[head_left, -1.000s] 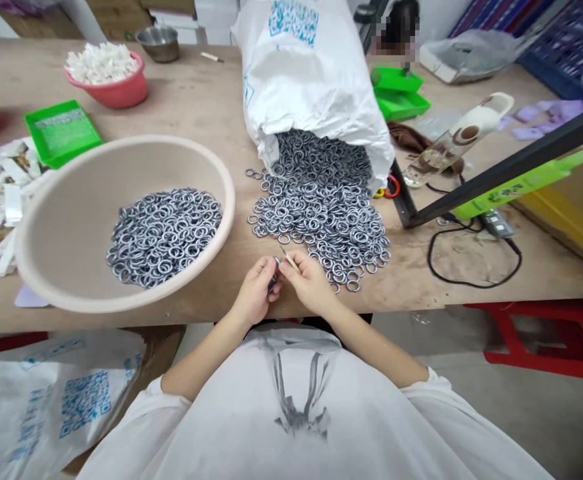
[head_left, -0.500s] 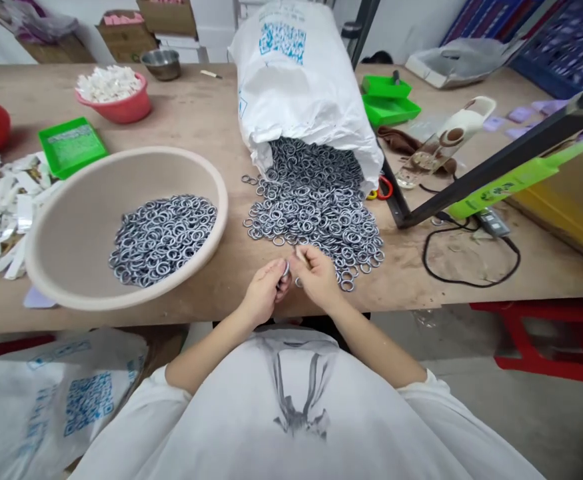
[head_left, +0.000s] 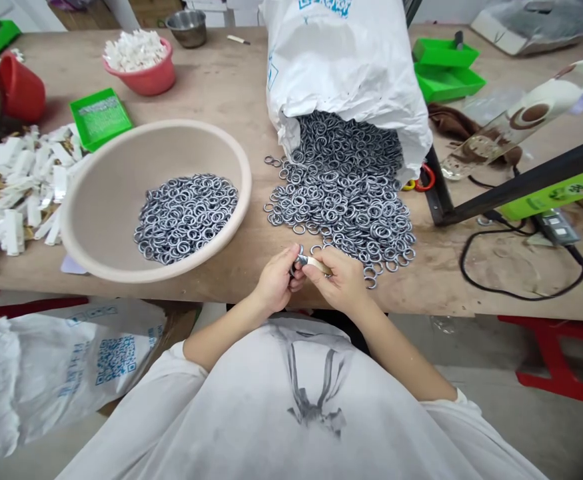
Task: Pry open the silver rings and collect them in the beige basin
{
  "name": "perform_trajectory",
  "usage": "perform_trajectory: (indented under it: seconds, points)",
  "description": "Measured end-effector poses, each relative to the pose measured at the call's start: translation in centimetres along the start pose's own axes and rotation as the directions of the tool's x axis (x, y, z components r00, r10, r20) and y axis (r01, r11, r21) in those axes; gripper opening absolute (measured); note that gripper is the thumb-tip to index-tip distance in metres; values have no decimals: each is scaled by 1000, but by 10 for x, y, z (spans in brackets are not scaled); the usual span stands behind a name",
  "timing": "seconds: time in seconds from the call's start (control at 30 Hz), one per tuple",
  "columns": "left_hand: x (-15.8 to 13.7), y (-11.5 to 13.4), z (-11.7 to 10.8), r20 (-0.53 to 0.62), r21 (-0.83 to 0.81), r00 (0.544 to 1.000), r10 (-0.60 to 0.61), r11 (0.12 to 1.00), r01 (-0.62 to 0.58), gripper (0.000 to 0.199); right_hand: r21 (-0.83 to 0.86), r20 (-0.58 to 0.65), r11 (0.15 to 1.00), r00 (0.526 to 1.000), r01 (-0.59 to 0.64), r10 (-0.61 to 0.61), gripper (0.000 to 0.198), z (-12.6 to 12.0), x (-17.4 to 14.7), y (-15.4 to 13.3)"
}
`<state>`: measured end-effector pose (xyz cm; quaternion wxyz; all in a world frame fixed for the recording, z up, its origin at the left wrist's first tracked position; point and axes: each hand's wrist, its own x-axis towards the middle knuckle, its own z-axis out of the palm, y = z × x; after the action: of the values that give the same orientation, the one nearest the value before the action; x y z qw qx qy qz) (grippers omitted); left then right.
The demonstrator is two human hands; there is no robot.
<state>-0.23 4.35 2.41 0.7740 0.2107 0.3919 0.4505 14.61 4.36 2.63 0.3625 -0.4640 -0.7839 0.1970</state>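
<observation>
My left hand [head_left: 275,280] is closed on a dark grey ring [head_left: 293,269], mostly hidden by the fingers. In my right hand [head_left: 345,280] is a small knife [head_left: 318,265] with a cream handle; its short dark blade meets the ring. Both hands are close together over the table's front edge. Just beyond them, a heap of loose grey rings [head_left: 341,207] spills from a white sack [head_left: 341,73] lying on its side. To the left stands a wide beige basin [head_left: 101,160] holding many more rings [head_left: 186,217].
White plastic pieces [head_left: 16,180] are piled at the left, beside a green tray [head_left: 102,120] and a pink bowl [head_left: 148,79]. A metal bowl [head_left: 187,28] stands behind. At the right are a black metal frame [head_left: 521,180], a looped cable [head_left: 516,297] and scissors [head_left: 424,179].
The view has tilted and shifted, so the table appears lower and further right. The knife has turned in my right hand, its blade now against the ring between my hands.
</observation>
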Motion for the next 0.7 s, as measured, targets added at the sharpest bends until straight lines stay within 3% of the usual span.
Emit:
perform_trajectory:
  seconds: [0.3,0.4,0.47,0.57,0.7]
  points:
    - [-1,4,-7,171,-43,985,-34,998,42,51,124,77,987,993,-104,95,41,4,1,-3]
    - [-6,4,-9,268,-17,961,-64,997,71,51,144,8,961,971,-236,237,41,9,8,9]
    - [-11,3,-12,346,24,932,-106,994,105,50,142,-65,917,921,-373,385,43,8,13,21]
    - [-14,4,-18,313,19,944,-107,994,106,48,-103,-67,884,890,-456,451,39,4,19,34]
    - [-9,10,-29,96,54,995,-14,999,9,34,-530,93,776,886,-342,454,33,7,19,29]
